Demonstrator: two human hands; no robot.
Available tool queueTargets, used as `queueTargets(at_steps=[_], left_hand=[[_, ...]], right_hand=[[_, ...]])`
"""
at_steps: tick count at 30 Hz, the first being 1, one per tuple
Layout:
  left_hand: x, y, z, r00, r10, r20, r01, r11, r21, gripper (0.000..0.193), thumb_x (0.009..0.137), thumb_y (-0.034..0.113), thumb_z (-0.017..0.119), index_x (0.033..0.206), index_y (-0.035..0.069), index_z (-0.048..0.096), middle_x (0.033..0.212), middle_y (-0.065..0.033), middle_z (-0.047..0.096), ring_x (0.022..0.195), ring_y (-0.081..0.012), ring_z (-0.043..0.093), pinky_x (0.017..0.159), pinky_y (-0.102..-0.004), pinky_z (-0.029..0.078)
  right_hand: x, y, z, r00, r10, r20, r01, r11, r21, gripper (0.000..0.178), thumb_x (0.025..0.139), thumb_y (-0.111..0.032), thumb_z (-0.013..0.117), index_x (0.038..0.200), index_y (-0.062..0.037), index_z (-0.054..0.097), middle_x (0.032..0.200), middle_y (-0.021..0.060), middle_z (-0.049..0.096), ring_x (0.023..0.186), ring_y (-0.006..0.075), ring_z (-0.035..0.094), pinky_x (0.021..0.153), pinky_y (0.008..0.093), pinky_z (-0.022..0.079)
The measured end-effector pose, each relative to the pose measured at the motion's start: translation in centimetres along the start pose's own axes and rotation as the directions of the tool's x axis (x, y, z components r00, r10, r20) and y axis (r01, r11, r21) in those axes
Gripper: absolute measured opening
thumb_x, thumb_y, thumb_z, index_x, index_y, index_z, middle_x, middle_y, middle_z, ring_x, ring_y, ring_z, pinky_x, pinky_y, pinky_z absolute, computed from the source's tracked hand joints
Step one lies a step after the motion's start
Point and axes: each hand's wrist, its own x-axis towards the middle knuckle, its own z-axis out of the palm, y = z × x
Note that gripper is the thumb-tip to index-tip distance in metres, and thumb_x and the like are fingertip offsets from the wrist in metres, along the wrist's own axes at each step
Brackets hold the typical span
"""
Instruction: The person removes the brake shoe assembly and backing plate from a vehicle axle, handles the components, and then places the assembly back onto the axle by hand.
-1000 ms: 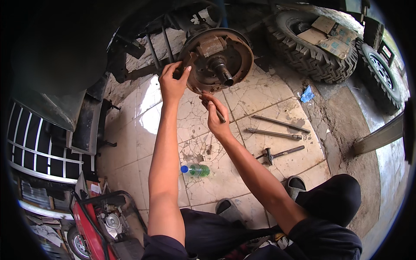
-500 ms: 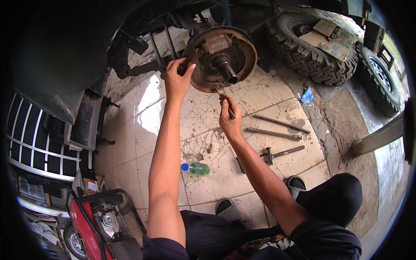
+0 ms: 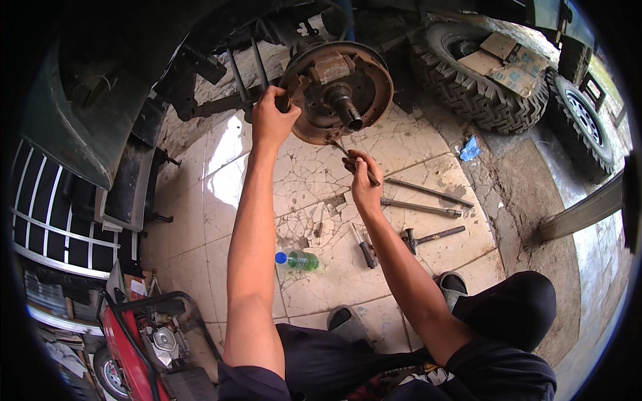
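Note:
A rusty brake backing plate [image 3: 380, 87] with a hollow axle tube [image 3: 346, 110] jutting from its middle sits in front of me. At its left edge my left hand [image 3: 273, 120] is closed on the rim, thumb against fingers; exactly which part they pinch is partly hidden. My right hand [image 3: 364, 184], below the plate, grips a slim screwdriver [image 3: 372, 178] with a dark handle. Its shaft points up and its tip meets the plate's lower edge.
On the cracked tiles lie another screwdriver [image 3: 365, 250], a hammer [image 3: 435, 238], two metal bars [image 3: 428, 208] and a green bottle with a blue cap [image 3: 303, 260]. A large tyre [image 3: 481, 100] with cardboard on it stands right. A red-framed machine [image 3: 134, 347] is lower left.
My right hand has shifted slightly down and right, and its fingers have changed their hold on the screwdriver. My left hand stays at the plate's left edge, its fingers more tightly closed.

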Motion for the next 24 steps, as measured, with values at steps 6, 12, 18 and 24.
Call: queueTargets(at_steps=[6,12,18,24], left_hand=[[0.0,-1.1,-0.4,1.0,-0.007,0.006,0.006,0.998,0.057,0.029,0.068,0.01,0.07,0.093,0.001,0.058,0.093,-0.0164,0.067,0.088,-0.0342,0.066,0.077,-0.0395,0.052],[-1.0,-0.7,-0.8,1.0,-0.011,-0.016,0.01,0.995,-0.104,0.037,0.069,0.009,0.069,0.104,0.001,0.06,0.101,-0.0161,0.068,0.096,-0.0318,0.066,0.085,-0.0381,0.052],[-0.5,-1.5,-0.7,0.998,-0.022,0.059,0.022,1.0,-0.006,0.047,0.068,0.009,0.07,0.113,0.0,0.06,0.107,-0.0162,0.067,0.099,-0.0302,0.066,0.087,-0.0366,0.052],[-0.7,-1.6,-0.9,0.999,-0.011,0.043,0.011,1.0,0.017,0.047,0.068,0.01,0.07,0.112,0.0,0.061,0.108,-0.0162,0.066,0.1,-0.0305,0.065,0.088,-0.0362,0.051]], right_hand=[[2.7,-2.9,-3.9,0.969,-0.2,-0.142,0.158,0.953,-0.259,0.039,0.096,-0.011,0.032,0.11,0.0073,0.063,0.107,0.02,0.067,0.105,0.027,0.062,0.096,0.0357,0.045],[5.9,-4.5,-6.4,0.903,-0.365,-0.226,0.263,0.887,-0.379,0.041,0.094,-0.01,0.03,0.105,0.005,0.067,0.101,0.0151,0.069,0.096,0.022,0.064,0.083,0.0319,0.048],[7.3,0.4,-6.8,0.996,-0.028,-0.079,-0.002,0.93,-0.367,0.032,0.095,-0.007,0.036,0.097,0.004,0.066,0.089,0.0122,0.07,0.084,0.0189,0.064,0.076,0.0293,0.049],[6.5,2.0,-2.1,0.997,0.052,0.065,-0.015,0.876,-0.481,0.03,0.091,-0.004,0.048,0.118,0.0016,0.06,0.093,0.0138,0.068,0.088,0.0211,0.066,0.08,0.0318,0.05]])
